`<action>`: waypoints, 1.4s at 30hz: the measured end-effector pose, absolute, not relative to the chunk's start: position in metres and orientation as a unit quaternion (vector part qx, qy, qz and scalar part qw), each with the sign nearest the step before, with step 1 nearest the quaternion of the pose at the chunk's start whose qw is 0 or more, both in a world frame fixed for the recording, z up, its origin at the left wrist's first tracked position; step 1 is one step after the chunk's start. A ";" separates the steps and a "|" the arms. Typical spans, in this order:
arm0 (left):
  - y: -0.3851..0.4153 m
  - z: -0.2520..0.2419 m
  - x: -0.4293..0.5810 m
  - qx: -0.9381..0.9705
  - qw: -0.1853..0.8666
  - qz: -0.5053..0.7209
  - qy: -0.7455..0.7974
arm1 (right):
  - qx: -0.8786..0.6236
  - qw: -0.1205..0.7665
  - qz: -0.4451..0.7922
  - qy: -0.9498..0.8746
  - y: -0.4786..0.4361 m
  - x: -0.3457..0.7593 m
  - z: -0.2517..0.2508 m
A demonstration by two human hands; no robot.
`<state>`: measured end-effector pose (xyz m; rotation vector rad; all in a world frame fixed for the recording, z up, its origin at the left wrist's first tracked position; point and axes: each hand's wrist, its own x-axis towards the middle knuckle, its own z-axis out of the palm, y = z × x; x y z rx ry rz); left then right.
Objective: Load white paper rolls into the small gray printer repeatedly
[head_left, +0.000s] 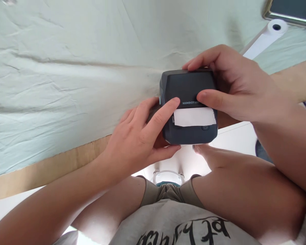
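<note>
A dark label printer [190, 88] marked NIIMBOT is held over the table's near edge, between both of my hands. White paper [195, 116] sticks out of its slot, above a round power button [205, 127]. My left hand [142, 132] grips the printer's left side, a finger resting on top beside the lettering and the thumb at the lower edge. My right hand [237, 81] is wrapped round the right side, thumb on the top face and fingers at the far edge. The underside of the printer is hidden.
A pale green cloth [66, 68] covers the table, wrinkled at the left. At the upper right lie a partly unrolled white paper roll [276, 29] and a dark, metal-rimmed tray-like object [293, 12]. The wooden table edge [53, 161] runs just above my legs.
</note>
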<state>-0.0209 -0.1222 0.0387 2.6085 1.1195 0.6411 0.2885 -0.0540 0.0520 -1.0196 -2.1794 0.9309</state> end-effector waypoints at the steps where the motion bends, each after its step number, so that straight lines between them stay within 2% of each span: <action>1: -0.122 0.038 -0.020 0.889 0.115 0.219 0.386 | -0.371 0.277 0.347 -0.816 -0.054 0.289 0.050; 5: -0.124 0.034 -0.015 0.877 0.108 0.232 0.406 | -0.367 0.287 0.328 -0.822 -0.057 0.290 0.042; 11: -0.121 0.036 -0.018 0.882 0.113 0.197 0.414 | -0.447 0.354 0.181 -0.801 -0.061 0.289 0.039; 14: -0.120 0.041 -0.021 0.879 0.138 0.176 0.421 | -0.487 0.372 0.219 -0.760 -0.063 0.284 0.041; 19: -0.122 0.047 -0.020 0.874 0.131 0.171 0.435 | -0.484 0.319 0.310 -0.754 -0.066 0.279 0.047; 32: -0.121 0.045 -0.016 0.842 0.174 0.188 0.475 | -0.422 0.282 0.375 -0.776 -0.061 0.300 0.045; 34: -0.119 0.045 -0.015 0.844 0.180 0.191 0.468 | -0.421 0.281 0.356 -0.786 -0.063 0.303 0.050; 38: -0.118 0.046 -0.016 0.857 0.170 0.177 0.453 | -0.469 0.349 0.212 -0.783 -0.069 0.299 0.064; 40: -0.118 0.046 -0.017 0.858 0.162 0.174 0.455 | -0.489 0.340 0.186 -0.781 -0.070 0.295 0.072; 42: -0.120 0.046 -0.018 0.858 0.163 0.172 0.455 | -0.484 0.295 0.219 -0.794 -0.069 0.290 0.080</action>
